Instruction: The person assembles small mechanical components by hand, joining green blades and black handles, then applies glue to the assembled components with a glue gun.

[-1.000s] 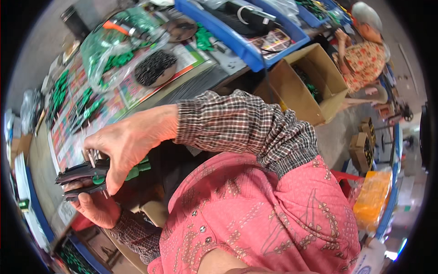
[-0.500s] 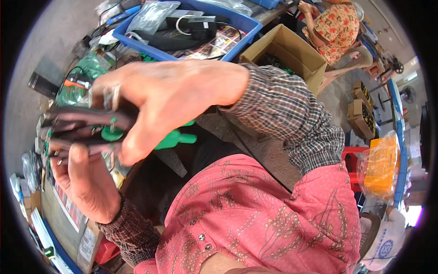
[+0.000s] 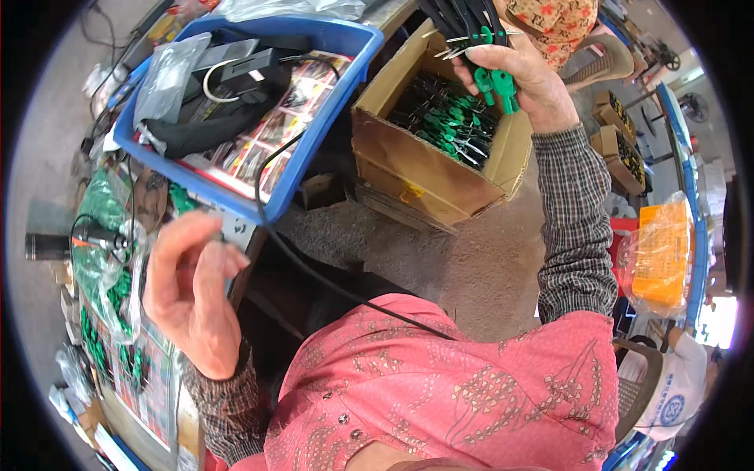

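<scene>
Over the far right, my right hand [image 3: 522, 74] is closed around a bunch of tool-like pieces [image 3: 473, 31] with black strips, green plastic ends and thin metal prongs. It holds them above the rim of a cardboard box [image 3: 424, 173]. Inside that box lie many similar black and green pieces [image 3: 459, 129] with metal prongs. My left hand [image 3: 196, 294] is raised beside the workbench edge, fingers half curled and apart, slightly blurred. I make out nothing held in it.
A blue tray [image 3: 283, 192] holds plastic bags, a black device and printed sheets. A black cable [image 3: 330, 284] runs from it across my lap. Green parts in a clear bag [image 3: 106, 251] and an electric screwdriver [image 3: 98, 235] lie at the left. Another person [image 3: 554, 27] sits beyond the box.
My right hand has swung from the left bench area to the far right, carrying the bunch over the box. My left hand has let go of the bunch and stays at the left.
</scene>
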A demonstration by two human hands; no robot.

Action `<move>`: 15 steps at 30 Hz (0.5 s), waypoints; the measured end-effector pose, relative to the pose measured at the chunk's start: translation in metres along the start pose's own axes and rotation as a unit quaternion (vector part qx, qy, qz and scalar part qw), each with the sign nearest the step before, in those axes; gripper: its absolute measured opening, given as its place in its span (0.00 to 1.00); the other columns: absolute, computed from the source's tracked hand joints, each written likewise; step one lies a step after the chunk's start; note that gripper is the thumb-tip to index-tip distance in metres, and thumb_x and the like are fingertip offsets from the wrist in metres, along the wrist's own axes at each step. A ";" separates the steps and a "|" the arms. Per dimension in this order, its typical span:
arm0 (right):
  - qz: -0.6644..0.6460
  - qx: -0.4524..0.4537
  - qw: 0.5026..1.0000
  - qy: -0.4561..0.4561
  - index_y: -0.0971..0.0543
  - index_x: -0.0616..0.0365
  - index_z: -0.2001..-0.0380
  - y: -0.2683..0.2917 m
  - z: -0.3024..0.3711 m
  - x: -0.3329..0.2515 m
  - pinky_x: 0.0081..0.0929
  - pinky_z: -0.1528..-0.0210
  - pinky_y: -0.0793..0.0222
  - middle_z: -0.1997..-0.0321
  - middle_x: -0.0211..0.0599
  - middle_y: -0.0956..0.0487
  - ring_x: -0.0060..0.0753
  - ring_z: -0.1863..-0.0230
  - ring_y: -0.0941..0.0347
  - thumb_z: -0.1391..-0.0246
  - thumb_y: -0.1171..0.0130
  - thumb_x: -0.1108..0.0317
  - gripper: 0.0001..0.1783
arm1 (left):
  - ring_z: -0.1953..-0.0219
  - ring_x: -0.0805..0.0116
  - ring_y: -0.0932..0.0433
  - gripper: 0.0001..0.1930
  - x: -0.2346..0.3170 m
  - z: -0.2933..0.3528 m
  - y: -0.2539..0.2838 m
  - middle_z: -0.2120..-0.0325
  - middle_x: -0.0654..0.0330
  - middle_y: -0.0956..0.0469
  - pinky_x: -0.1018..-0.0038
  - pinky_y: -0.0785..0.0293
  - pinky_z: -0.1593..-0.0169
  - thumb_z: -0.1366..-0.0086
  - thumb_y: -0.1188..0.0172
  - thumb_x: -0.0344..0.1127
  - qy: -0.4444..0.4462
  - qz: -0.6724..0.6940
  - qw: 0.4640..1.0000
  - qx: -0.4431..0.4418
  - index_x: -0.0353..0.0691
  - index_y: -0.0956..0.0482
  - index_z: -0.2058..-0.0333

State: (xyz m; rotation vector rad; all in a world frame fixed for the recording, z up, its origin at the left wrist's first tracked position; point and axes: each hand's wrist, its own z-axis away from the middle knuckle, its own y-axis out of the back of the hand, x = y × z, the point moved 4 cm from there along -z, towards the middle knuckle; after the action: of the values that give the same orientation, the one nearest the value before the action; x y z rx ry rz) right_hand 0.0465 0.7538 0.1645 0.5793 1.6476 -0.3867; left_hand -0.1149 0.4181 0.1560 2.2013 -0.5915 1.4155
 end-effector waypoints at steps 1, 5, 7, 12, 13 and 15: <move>-0.002 0.005 1.000 -0.004 0.29 0.63 0.54 0.021 -0.010 0.019 0.20 0.71 0.28 0.71 0.35 0.23 0.22 0.74 0.27 0.49 0.38 0.67 0.20 | 0.71 0.76 0.32 0.09 -0.004 0.002 0.002 0.64 0.57 0.25 0.79 0.32 0.65 0.34 0.49 0.26 -0.006 -0.052 0.998 0.025 0.30 0.24 0.58; 0.074 -0.006 0.992 -0.106 0.30 0.61 0.58 0.102 -0.028 0.115 0.18 0.76 0.30 0.74 0.33 0.25 0.21 0.77 0.28 0.50 0.37 0.64 0.20 | 0.72 0.76 0.31 0.08 -0.038 0.016 0.021 0.62 0.56 0.25 0.79 0.32 0.67 0.35 0.49 0.22 -0.027 -0.108 0.991 0.079 0.30 0.24 0.59; 0.064 0.025 0.983 -0.171 0.43 0.77 0.39 0.109 -0.030 0.145 0.20 0.78 0.32 0.75 0.33 0.26 0.22 0.79 0.30 0.53 0.36 0.67 0.43 | 0.69 0.75 0.29 0.09 -0.050 0.026 0.029 0.62 0.56 0.25 0.79 0.31 0.64 0.35 0.49 0.19 -0.012 -0.223 0.968 0.111 0.31 0.23 0.58; 0.330 0.003 0.907 -0.263 0.42 0.73 0.37 0.139 -0.057 0.213 0.27 0.50 0.32 0.53 0.49 0.25 0.36 0.52 0.27 0.61 0.32 0.57 0.51 | 0.62 0.63 0.25 0.09 -0.074 0.035 0.033 0.61 0.52 0.24 0.72 0.28 0.59 0.36 0.48 0.19 -0.070 -0.430 0.899 0.049 0.30 0.23 0.59; 0.354 -0.027 0.886 -0.299 0.39 0.70 0.38 0.120 -0.065 0.202 0.29 0.43 0.35 0.47 0.53 0.27 0.40 0.44 0.30 0.62 0.32 0.54 0.51 | 0.60 0.59 0.24 0.08 -0.075 0.036 0.032 0.61 0.51 0.24 0.69 0.27 0.57 0.36 0.48 0.19 -0.085 -0.477 0.875 0.028 0.30 0.23 0.59; 0.420 -0.065 0.840 -0.337 0.35 0.63 0.39 0.129 -0.079 0.232 0.32 0.38 0.41 0.39 0.53 0.32 0.43 0.37 0.36 0.64 0.32 0.50 0.49 | 0.59 0.53 0.23 0.08 -0.086 0.037 0.029 0.61 0.48 0.24 0.65 0.27 0.56 0.38 0.46 0.19 -0.085 -0.482 0.872 0.004 0.29 0.23 0.60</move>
State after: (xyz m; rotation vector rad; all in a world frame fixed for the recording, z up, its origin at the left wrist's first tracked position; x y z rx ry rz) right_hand 0.0359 0.9380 -0.0415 0.8753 0.6248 0.1738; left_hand -0.1379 0.3828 0.0676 2.1133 0.4523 0.6788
